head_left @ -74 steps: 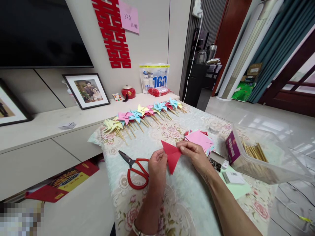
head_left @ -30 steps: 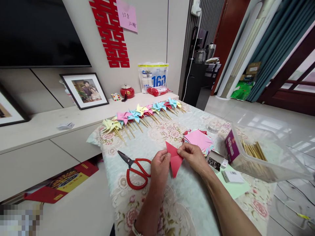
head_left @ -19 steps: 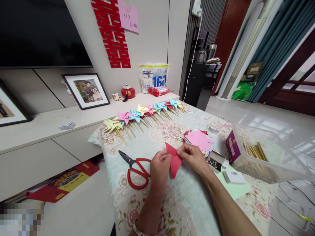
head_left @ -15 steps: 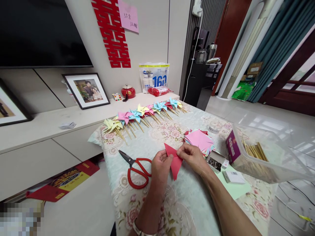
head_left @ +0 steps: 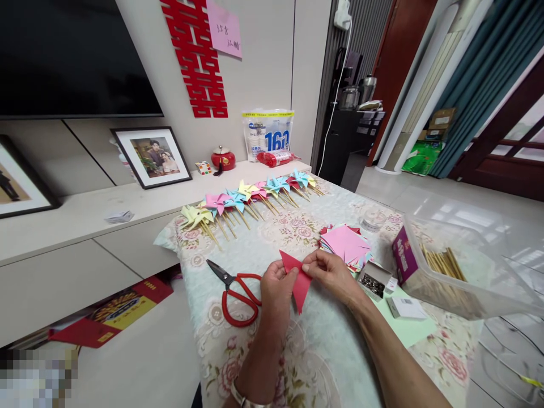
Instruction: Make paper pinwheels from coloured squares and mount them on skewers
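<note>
Pinching from both sides, I have the folded red paper triangle (head_left: 297, 279) held just above the floral tablecloth (head_left: 323, 351), near the middle of the table. My left hand (head_left: 276, 289) is closed on its left edge, thumb and fingertips nipping the fold; my right hand (head_left: 334, 275) grips the upper right corner the same way. To crease this well, I judge the two edges should be kept flush and the pressure run along the fold from the pinched corner, with the point hanging down free.

From the head camera, open room is best straight toward me, where the cloth is bare. Left of my left hand lie the red-handled scissors (head_left: 236, 286), blades pointing away to the far left, close enough to brush. Just beyond my right hand sits the stack of pink and red paper squares (head_left: 346, 243), and beside it the small open box of pins (head_left: 373, 279). The clear plastic bin of wooden sticks (head_left: 454, 266) crowds the right. Finished paper pinwheels (head_left: 249, 198) line the far edge, well apart.
</note>
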`<state>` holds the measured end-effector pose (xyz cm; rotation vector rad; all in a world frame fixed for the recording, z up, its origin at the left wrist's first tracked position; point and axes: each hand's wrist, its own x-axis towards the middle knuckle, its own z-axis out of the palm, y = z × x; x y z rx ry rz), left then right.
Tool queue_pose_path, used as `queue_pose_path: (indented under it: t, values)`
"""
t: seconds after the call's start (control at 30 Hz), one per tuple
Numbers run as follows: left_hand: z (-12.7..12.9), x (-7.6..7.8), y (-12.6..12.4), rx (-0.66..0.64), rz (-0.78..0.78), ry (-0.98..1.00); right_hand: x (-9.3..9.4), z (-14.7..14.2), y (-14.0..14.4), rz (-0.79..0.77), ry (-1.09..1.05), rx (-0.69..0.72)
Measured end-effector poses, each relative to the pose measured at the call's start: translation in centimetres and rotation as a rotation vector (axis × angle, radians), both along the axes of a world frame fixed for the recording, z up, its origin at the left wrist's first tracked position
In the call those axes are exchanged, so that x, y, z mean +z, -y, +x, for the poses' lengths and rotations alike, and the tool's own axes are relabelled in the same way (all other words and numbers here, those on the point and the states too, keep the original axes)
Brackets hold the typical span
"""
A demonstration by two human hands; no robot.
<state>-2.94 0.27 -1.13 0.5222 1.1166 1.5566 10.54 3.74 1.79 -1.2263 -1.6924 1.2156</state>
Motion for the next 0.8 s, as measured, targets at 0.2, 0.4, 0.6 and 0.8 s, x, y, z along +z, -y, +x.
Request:
queue_pose_path:
  t: [0.2, 0.4, 0.6, 0.8]
  values:
    - [0.04, 0.24, 0.08, -0.009, 0.024, -0.016, -0.02, 0.13, 0.02, 0.054, 0.071, -0.002]
    - [-0.25, 0.18, 0.15, -0.004, 0.029, -0.020, 0.22, 0.16, 0.08, 0.027, 0.045, 0.006]
    - [-0.24, 0.16, 0.01, 0.019, 0.014, -0.005, 0.16, 0.24, 0.05, 0.024, 0.064, 0.007]
    - [-0.19, 0.38, 0.02, 0.031, 0.014, 0.006, 0.04, 0.36, 0.03, 0.030, 0.061, 0.021]
